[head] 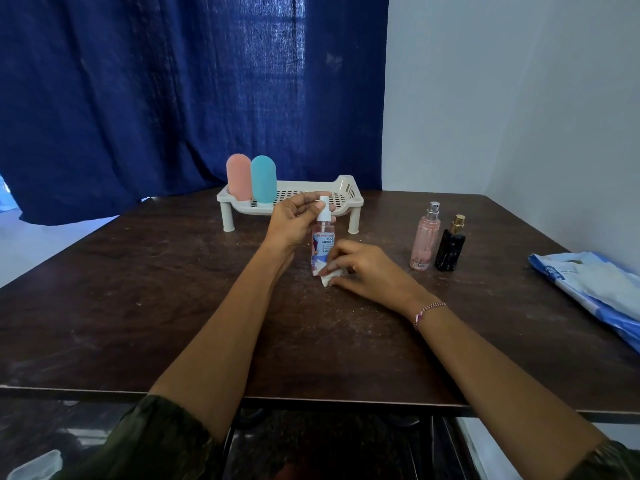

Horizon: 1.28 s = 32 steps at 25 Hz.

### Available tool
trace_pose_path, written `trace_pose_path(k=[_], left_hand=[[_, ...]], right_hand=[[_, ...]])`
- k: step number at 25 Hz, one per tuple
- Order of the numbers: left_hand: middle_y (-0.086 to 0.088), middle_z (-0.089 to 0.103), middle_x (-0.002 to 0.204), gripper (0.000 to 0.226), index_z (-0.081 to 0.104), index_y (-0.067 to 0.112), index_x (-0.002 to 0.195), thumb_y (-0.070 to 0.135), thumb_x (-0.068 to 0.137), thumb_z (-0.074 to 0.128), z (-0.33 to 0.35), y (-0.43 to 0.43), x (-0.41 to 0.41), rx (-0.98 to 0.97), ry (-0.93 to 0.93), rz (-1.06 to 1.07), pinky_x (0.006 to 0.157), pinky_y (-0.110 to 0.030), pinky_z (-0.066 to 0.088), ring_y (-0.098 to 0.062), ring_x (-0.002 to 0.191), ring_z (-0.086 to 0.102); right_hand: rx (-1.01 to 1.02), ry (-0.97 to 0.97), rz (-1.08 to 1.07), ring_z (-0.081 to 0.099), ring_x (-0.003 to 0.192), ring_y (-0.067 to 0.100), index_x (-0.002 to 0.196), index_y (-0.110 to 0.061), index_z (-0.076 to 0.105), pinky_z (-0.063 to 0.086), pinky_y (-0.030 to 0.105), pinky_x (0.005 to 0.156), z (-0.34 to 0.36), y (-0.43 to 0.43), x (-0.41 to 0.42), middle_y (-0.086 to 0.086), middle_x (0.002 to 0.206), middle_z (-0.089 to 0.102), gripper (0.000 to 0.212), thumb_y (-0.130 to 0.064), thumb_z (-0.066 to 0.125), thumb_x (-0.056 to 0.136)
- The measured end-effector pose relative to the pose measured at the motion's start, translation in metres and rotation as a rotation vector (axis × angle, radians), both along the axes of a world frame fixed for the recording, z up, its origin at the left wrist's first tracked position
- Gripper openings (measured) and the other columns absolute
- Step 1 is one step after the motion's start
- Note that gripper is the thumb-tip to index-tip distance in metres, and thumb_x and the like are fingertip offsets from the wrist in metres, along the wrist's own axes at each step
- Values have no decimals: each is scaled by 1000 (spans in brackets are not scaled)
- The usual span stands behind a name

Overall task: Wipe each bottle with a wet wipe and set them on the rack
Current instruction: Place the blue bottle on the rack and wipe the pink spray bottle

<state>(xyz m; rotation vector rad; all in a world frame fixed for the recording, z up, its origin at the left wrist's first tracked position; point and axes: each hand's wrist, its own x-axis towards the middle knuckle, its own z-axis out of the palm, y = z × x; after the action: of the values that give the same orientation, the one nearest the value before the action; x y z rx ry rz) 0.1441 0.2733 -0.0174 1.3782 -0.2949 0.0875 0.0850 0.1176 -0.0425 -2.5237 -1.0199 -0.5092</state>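
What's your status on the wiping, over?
Left hand grips spray bottle near nozzle. Right hand pinches wet wipe against its base. Pink bottle and teal bottle on rack; pink perfume and black perfume waiting. Nothing in the way.

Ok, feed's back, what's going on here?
A person is wiping a clear spray bottle: the left hand holds it upright by the pump top, the right hand presses a wet wipe against its base. A pink bottle and a teal bottle already stand on the rack. A pink perfume bottle and a black perfume bottle stand on the table.
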Motion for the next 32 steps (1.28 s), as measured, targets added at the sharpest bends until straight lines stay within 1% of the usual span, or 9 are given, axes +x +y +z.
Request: trace_pose_path(k=[4, 8, 15, 19, 22, 24, 26, 29, 32], left_hand=[[-7, 69, 100, 28, 58, 2, 118, 4, 91, 56, 1, -2, -4, 23, -36, -64, 65, -23, 57, -13, 77, 72], [-6, 69, 102, 26, 57, 1, 118, 2, 92, 53, -1, -4, -8, -16, -61, -138, 65, -23, 57, -13, 78, 72], [-12, 66, 111, 21, 61, 11, 111, 6, 96, 48, -3, -1, -5, -9, -53, -65, 73, -27, 58, -16, 85, 72], [-12, 69, 102, 18, 62, 9, 109, 9, 91, 57, -2, 0, -3, -51, 3, 19, 70, -28, 59, -19, 83, 72], [-11, 71, 101, 18, 64, 10, 106, 11, 89, 61, -1, 0, -2, -7, 4, 71, 72, -27, 58, -18, 89, 69], [-8, 71, 102, 16, 66, 13, 104, 13, 88, 62, 1, 0, -3, 28, -20, 71, 74, -26, 57, -14, 93, 67], [-3, 73, 97, 16, 68, 14, 102, 13, 87, 64, 1, -1, -5, 42, -62, 26, 74, -26, 57, -12, 93, 68], [5, 74, 87, 17, 68, 13, 102, 11, 85, 65, 2, -3, -7, 59, -121, -49, 71, -22, 55, -10, 91, 69], [9, 74, 85, 15, 68, 15, 100, 10, 86, 64, 3, -3, -8, 96, -156, -60, 68, -20, 54, -7, 89, 69]], right_hand=[[229, -187, -98, 51, 94, 3, 102, -10, 69, 46, 10, 81, 6, -7, 3, 2, 102, 59, 25, -6, 71, 77], [345, -207, -164, 50, 98, 0, 103, -10, 68, 47, 11, 86, 6, -9, 2, 1, 103, 58, 25, -6, 70, 79], [147, -8, -32, 54, 92, 2, 101, -12, 70, 47, 11, 80, 4, -6, -2, -2, 101, 59, 23, -11, 71, 78], [67, 77, 8, 50, 87, -3, 97, -12, 71, 41, 4, 76, 5, -5, -3, -4, 101, 58, 21, -12, 72, 76], [82, 89, 5, 51, 89, -3, 99, -13, 70, 41, 4, 76, 4, -4, -3, -6, 101, 57, 22, -13, 72, 78], [131, 65, -10, 52, 90, -1, 101, -13, 70, 44, 7, 77, 5, -4, -3, -6, 101, 57, 22, -13, 71, 79], [226, -20, -40, 53, 89, 2, 99, -11, 70, 45, 9, 77, 8, -4, -2, -2, 99, 59, 22, -9, 71, 78], [380, -164, -102, 52, 92, 3, 99, -8, 70, 48, 11, 80, 9, -3, 0, -5, 97, 56, 22, -6, 71, 77], [506, -213, -160, 53, 96, 4, 100, -6, 69, 51, 17, 81, 5, -1, 0, -3, 99, 56, 22, -5, 70, 78]])
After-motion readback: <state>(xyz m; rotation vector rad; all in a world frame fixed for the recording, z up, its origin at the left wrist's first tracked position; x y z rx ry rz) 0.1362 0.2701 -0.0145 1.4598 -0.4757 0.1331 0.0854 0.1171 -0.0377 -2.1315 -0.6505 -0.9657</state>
